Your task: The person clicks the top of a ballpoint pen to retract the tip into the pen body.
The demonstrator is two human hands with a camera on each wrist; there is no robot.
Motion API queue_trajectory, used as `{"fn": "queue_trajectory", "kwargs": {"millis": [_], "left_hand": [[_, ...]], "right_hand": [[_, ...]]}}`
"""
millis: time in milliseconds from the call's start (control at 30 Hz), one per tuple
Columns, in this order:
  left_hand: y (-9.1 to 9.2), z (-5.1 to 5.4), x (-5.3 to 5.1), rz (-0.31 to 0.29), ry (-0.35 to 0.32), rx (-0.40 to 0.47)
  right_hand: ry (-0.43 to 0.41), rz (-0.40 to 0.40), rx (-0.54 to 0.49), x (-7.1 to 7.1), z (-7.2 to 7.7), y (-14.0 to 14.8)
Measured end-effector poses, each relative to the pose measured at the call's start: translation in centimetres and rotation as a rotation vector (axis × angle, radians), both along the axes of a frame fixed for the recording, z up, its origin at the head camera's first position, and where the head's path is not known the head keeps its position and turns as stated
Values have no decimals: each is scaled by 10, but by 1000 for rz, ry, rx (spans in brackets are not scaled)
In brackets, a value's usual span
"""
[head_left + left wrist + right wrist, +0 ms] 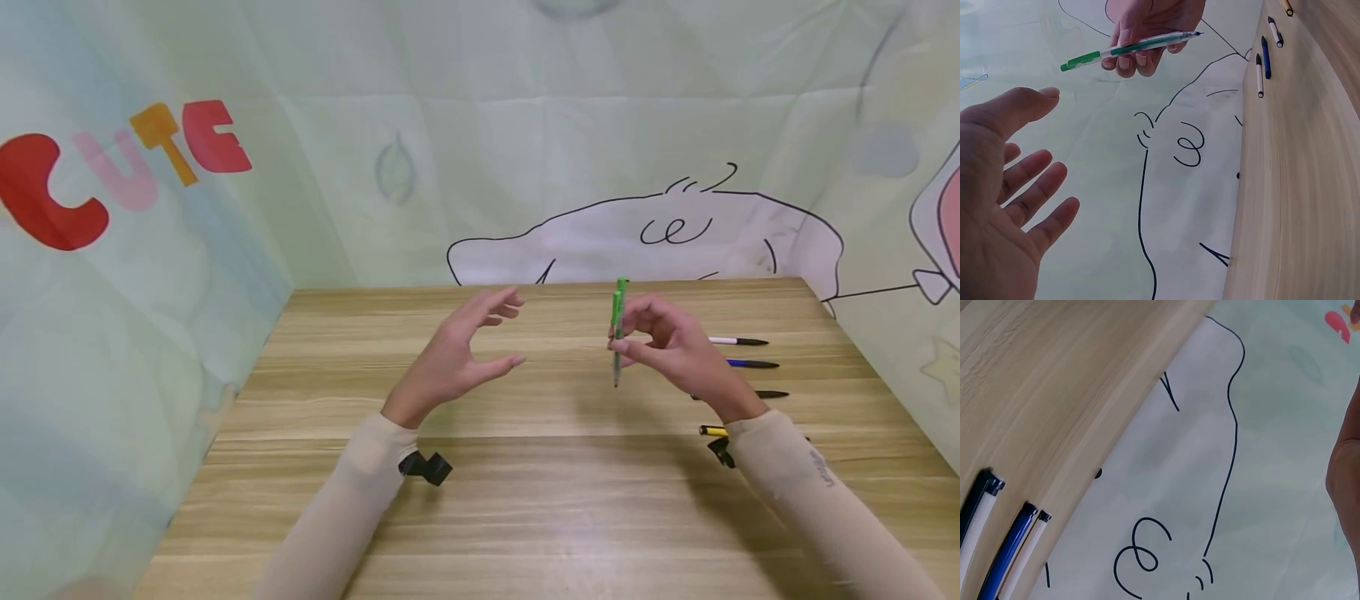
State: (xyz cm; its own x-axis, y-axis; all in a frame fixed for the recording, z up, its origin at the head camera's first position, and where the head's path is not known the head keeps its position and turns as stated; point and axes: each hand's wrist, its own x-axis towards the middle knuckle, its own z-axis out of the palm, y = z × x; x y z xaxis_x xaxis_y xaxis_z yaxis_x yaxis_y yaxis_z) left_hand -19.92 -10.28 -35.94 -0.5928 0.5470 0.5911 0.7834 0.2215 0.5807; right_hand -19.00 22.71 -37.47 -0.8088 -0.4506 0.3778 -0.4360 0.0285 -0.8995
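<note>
Green pen [617,321], held in the air over the bench [525,508], right of its middle and toward the far edge. It looks light and stiff, a slim barrel that is probably smooth plastic; it should not be fragile, though a round, slick surface could roll or twist under a loose pinch. The sounder hold is about mid-barrel, which leaves the fine tip and the solid green end free. That is roughly where the right hand [671,346] has it: thumb and fingers pinch the barrel from opposite sides. The left hand [453,350] holds nothing, its fingers spread from the thumb and well apart from the pen.

As for direction, the long axis stands close to upright in the head view, green end up and tip down toward the bench without touching it. By contrast, the white pen [738,341], blue pen [753,364], black-ended pen [772,394] and yellow pen [713,431] lie flat, pointing roughly toward the bench's right edge, partly hidden by the right hand and sleeve [817,492].
</note>
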Motion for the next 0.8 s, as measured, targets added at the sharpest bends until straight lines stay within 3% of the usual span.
{"fn": "queue_trajectory", "kwargs": {"millis": [800], "left_hand": [[43,7,-10,-77,185,-33]], "right_hand": [[-4,56,-8,-2,3,-23]]}}
